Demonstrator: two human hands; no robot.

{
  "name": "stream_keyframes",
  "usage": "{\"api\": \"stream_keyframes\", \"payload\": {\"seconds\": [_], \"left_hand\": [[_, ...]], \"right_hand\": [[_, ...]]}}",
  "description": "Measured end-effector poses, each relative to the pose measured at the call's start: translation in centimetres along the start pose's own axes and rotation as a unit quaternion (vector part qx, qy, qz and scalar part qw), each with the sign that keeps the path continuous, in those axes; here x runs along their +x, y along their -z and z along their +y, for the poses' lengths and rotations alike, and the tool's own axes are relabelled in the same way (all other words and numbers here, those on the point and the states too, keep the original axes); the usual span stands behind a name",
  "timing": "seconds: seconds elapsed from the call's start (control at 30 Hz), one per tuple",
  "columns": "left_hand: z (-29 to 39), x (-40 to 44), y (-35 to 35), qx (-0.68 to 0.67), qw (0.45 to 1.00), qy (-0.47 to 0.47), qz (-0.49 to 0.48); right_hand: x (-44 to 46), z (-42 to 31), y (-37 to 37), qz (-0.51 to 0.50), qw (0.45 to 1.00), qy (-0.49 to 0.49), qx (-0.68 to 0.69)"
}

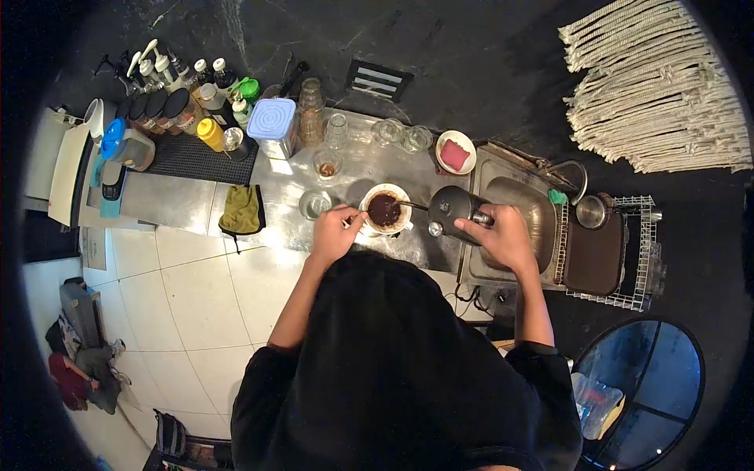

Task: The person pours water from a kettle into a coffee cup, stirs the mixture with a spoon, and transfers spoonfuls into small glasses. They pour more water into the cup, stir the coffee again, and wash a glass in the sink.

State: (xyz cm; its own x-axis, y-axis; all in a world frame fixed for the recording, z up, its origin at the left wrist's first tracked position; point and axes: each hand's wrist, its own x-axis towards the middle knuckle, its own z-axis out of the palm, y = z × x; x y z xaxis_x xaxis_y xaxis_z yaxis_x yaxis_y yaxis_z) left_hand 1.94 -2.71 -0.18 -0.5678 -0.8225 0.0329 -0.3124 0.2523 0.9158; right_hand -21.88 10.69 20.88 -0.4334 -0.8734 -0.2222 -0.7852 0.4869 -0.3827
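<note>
My right hand [504, 237] is closed round the handle of a black gooseneck kettle [449, 206]. The kettle's thin spout reaches left over a white coffee dripper [404, 223], which holds dark, wet coffee grounds [384, 209]. At the dripper's left rim, my left hand [338, 234] has its fingers pinched together. What they hold, if anything, is too small to name. Just behind this hand stands a clear glass [315, 204]. A small glass with brown contents [327, 164] is farther back.
The steel sink [503, 261] lies right of the kettle, with a wire rack [648, 235] beyond. A bowl with a pink sponge [454, 155] is behind. Left are a blue-lidded container [272, 122], an olive cloth [241, 210] and several bottles. A person [75, 377] sits far left.
</note>
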Motion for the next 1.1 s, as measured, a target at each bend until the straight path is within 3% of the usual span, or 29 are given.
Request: {"api": "stream_keyframes", "payload": {"seconds": [0.3,0.43,0.6,0.77,1.1], "left_hand": [[0.2,-0.3,0.5,-0.011,0.999,0.04,-0.027],[-0.4,-0.4,0.1,-0.008,1.0,0.008,0.008],[-0.5,-0.4,0.3,-0.026,0.995,0.073,-0.065],[-1.0,-0.5,-0.2,0.011,0.994,0.056,-0.094],[-3.6,-0.7,-1.6,-0.017,0.987,0.074,-0.144]], "right_hand": [[0.5,0.3,-0.3,0.003,1.0,0.01,0.008],[0.2,0.7,-0.3,-0.006,1.0,0.007,0.004],[-0.9,1.8,-0.7,0.01,0.998,-0.002,0.055],[-1.7,2.7,-0.6,-0.02,0.997,-0.039,0.064],[-3.5,7.7,-4.3,-0.003,0.956,-0.068,0.286]]}}
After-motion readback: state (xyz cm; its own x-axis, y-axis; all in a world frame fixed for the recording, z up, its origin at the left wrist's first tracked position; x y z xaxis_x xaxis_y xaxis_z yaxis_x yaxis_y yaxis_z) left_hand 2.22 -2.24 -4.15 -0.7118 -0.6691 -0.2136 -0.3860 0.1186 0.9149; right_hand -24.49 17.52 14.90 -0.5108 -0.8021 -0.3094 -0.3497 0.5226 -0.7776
